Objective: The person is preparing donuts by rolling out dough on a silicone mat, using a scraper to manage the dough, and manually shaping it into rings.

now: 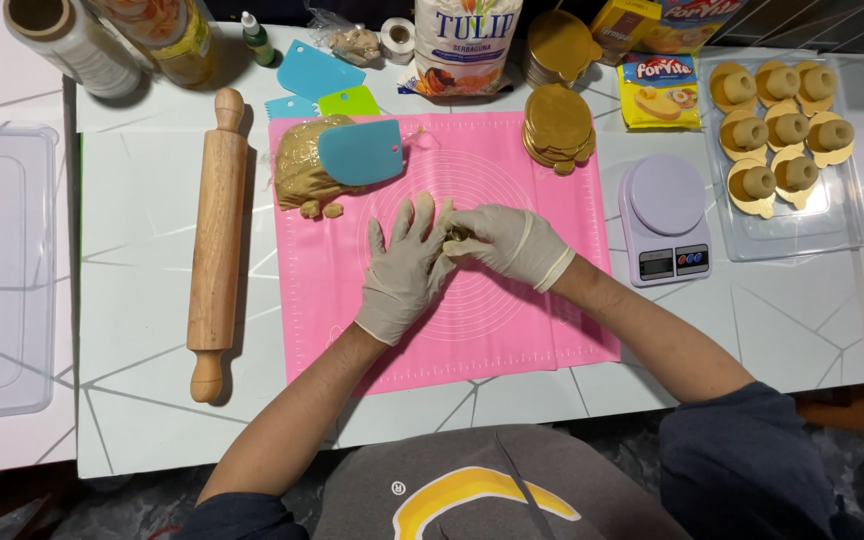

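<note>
Pressing a small lump of dough (457, 234) between them, both gloved hands meet over the middle of the pink mat (512, 330). The left hand (404, 268) lies flat with its fingers (400, 222) spread apart, the lump against their tips. The right hand (512, 243) has its fingers (472, 222) closed together, pinching the lump. Beyond the left fingertips sits a bigger mound of dough (300, 172) with a blue scraper (360, 152) on it. Well to the left of those fingers lies a wooden rolling pin (216, 245). Past the right wrist stands a kitchen scale (664, 215).
</note>
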